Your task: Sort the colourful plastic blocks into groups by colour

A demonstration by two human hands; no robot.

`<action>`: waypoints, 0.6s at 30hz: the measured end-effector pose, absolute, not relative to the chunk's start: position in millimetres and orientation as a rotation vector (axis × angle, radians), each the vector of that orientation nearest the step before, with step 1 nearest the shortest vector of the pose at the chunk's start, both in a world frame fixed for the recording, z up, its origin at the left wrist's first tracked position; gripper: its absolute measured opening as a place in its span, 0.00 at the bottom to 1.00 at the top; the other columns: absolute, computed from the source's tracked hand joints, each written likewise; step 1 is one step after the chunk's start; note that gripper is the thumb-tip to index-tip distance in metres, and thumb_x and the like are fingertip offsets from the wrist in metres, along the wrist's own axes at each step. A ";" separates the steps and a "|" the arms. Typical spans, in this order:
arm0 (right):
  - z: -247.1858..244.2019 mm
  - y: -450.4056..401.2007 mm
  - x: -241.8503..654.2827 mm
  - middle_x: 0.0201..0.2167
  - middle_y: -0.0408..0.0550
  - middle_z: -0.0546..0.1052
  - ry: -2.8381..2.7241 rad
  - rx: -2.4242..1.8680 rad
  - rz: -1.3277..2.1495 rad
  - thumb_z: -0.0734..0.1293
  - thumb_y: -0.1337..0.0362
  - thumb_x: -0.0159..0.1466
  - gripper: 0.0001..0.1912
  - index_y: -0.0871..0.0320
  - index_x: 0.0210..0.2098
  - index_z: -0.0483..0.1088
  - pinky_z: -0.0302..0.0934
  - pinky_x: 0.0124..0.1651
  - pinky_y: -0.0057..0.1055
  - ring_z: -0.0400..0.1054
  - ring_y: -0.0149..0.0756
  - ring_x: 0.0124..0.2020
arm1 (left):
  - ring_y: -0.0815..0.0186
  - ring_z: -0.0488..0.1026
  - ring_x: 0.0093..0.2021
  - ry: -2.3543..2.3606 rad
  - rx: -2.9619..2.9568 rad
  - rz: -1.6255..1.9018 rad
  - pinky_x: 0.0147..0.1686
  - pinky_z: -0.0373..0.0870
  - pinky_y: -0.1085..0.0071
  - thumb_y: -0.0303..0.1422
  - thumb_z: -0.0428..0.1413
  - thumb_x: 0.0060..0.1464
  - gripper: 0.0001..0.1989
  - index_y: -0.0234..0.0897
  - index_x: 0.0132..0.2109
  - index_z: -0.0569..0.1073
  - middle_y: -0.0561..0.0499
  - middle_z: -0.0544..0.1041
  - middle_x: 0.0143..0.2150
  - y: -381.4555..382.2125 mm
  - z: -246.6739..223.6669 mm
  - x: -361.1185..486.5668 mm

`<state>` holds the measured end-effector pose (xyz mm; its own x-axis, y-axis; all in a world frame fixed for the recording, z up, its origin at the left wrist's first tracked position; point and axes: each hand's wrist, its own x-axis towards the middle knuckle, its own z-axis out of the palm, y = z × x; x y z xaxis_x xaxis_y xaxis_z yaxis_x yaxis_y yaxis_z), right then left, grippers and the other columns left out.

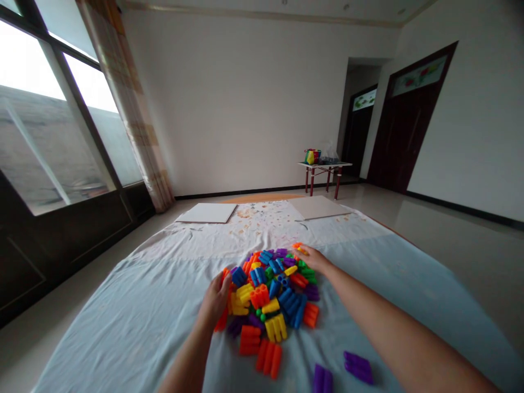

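Note:
A heap of plastic building pieces (258,296) in orange, blue, yellow, green and purple lies on the cloth in front of me. Each piece looks like short ribbed tubes joined side by side. My left hand (218,297) is cupped open against the heap's left side, touching orange pieces there; part of its fingers is hidden. At the far right edge of the heap, my right hand (314,258) rests open beside an orange piece (297,245), its fingers curved around the edge. Two purple pieces (358,367) lie apart at the near right.
The table under the light blue cloth (164,295) has a white board (208,213) at its far left and a beige board (318,207) at its far right. Beyond stands a small table (327,164) with a colourful bag (313,156) and a plastic bag. Windows are on the left.

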<state>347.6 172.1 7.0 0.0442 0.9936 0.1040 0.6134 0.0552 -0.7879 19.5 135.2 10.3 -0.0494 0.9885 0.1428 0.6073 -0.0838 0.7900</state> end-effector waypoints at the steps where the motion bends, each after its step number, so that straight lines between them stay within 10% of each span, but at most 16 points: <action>1: 4.5 172.2 343.2 0.49 0.54 0.73 -1.640 -1.623 0.709 0.61 0.45 0.59 0.29 0.61 0.49 0.69 0.56 0.56 0.37 0.64 0.44 0.53 | 0.58 0.64 0.57 1.676 1.717 0.986 0.58 0.58 0.61 0.48 0.40 0.54 0.30 0.30 0.53 0.67 0.39 0.70 0.55 133.9 10.0 22.3; 7: 11.4 163.9 313.5 0.50 0.53 0.72 -1.703 -1.466 0.867 0.64 0.44 0.56 0.32 0.63 0.51 0.67 0.54 0.57 0.38 0.64 0.45 0.53 | 0.59 0.56 0.62 1.609 1.673 1.010 0.62 0.50 0.63 0.48 0.43 0.52 0.32 0.27 0.55 0.65 0.37 0.62 0.61 127.2 14.2 33.5; 18: 54.3 135.3 253.6 0.53 0.51 0.71 -1.642 -1.199 1.123 0.68 0.49 0.55 0.32 0.55 0.55 0.64 0.59 0.55 0.38 0.65 0.43 0.53 | 0.57 0.65 0.57 1.440 1.437 1.127 0.54 0.64 0.62 0.51 0.42 0.54 0.30 0.34 0.54 0.67 0.39 0.67 0.58 105.0 24.2 38.9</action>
